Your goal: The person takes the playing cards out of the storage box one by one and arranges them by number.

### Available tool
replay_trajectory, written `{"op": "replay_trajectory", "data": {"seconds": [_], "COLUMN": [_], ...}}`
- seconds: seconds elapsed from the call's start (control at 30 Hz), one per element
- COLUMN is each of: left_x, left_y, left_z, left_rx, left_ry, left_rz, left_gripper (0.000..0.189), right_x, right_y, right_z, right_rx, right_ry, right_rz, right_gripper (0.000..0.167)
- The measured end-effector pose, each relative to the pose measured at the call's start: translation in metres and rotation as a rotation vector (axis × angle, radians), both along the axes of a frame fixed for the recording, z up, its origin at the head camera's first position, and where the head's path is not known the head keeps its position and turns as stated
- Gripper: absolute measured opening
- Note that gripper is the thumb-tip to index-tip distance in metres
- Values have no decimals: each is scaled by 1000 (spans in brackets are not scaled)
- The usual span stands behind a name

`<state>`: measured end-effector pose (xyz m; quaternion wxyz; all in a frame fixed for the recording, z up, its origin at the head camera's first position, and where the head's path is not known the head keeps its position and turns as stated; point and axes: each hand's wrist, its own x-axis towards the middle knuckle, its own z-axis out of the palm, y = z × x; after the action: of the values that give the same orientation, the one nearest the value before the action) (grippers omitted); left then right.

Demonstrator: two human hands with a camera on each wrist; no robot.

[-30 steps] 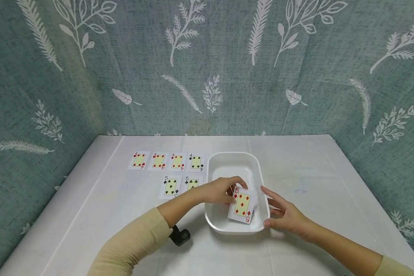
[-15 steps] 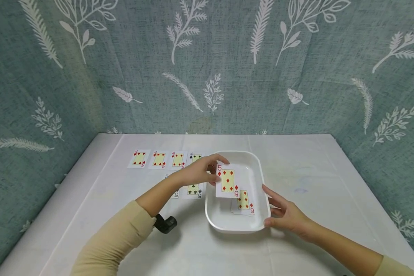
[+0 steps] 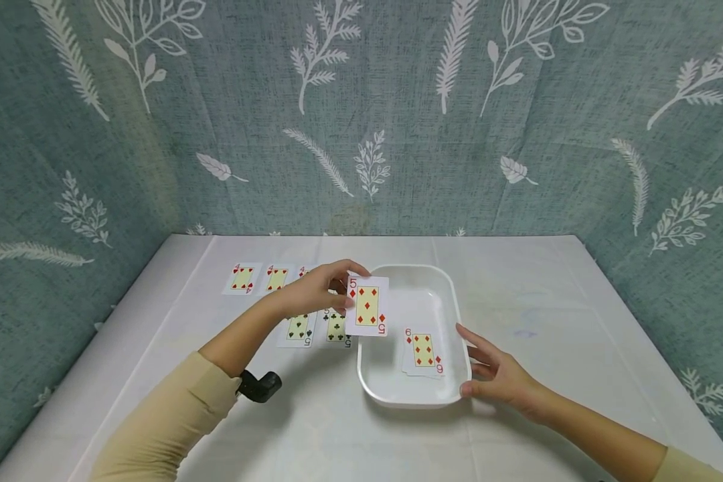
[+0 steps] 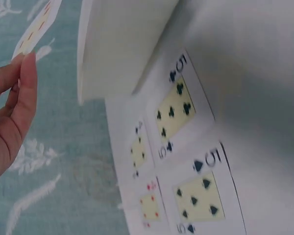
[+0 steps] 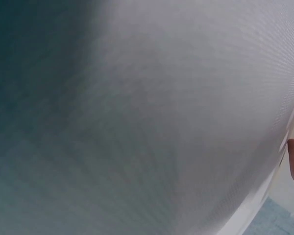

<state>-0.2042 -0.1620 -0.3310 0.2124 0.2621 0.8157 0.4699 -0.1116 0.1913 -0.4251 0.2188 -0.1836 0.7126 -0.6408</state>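
My left hand (image 3: 319, 289) pinches a five of diamonds (image 3: 367, 306) between thumb and fingers, face up, over the left rim of a white plastic tray (image 3: 367, 385). That card shows edge-on beside the fingertips (image 4: 28, 63) in the left wrist view. My right hand (image 3: 506, 378) rests against the tray's right side, fingers spread and thumb at the rim. Inside the tray lies a six of diamonds (image 3: 423, 351) on top of other cards. Left of the tray are a five of clubs (image 3: 335, 328) and a five of spades (image 3: 298, 328), partly behind my left hand.
A back row on the white table (image 3: 536, 294) holds a four of hearts (image 3: 242, 278), another red four (image 3: 276, 279) and a third red four partly covered by my hand. In the left wrist view, a black four (image 4: 138, 152) lies behind the fives. Patterned green cloth (image 3: 397, 181) walls surround the table.
My left hand has lifted the five of diamonds from the tray and carried it left and back to the tray's left rim, uncovering the six of diamonds. My right hand has stayed put.
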Motion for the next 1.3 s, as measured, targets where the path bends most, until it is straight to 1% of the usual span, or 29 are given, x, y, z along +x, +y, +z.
{"op": "replay_trajectory", "data": {"seconds": [0.2, 0.37, 0.47, 0.57, 0.7, 0.8, 1.03, 1.2, 1.3], "left_x": [3, 3, 4, 5, 7, 8, 13, 14, 14], "left_y": [-20, -35, -45, -56, -70, -80, -103, -119, -128], "left_z": [0, -5, -8, -10, -14, -16, -25, -32, -37], "left_rx": [-13, -19, -30, -49, -54, -56, -84, -103, -134], "left_ry": [7, 4, 16, 44, 60, 49, 31, 37, 47], "left_rz": [40, 58, 77, 90, 114, 146, 197, 211, 221], "left_gripper": [50, 51, 50, 49, 49, 49, 48, 49, 50], "right_x": [1, 0, 0, 0, 0, 1, 0, 0, 1], "right_y": [-1, -2, -2, -2, -1, -1, -2, -2, -1], "right_z": [0, 1, 1, 1, 2, 3, 2, 2, 3], "right_rx": [-12, -13, -25, -37, -12, 9, -17, -11, -3], "right_ry": [0, -4, 9, 19, -3, -21, 13, 9, -2], "right_rz": [10, 4, 15, 24, 13, -1, 12, 4, 0], "right_gripper": [94, 94, 93, 93, 94, 95, 93, 94, 94]}}
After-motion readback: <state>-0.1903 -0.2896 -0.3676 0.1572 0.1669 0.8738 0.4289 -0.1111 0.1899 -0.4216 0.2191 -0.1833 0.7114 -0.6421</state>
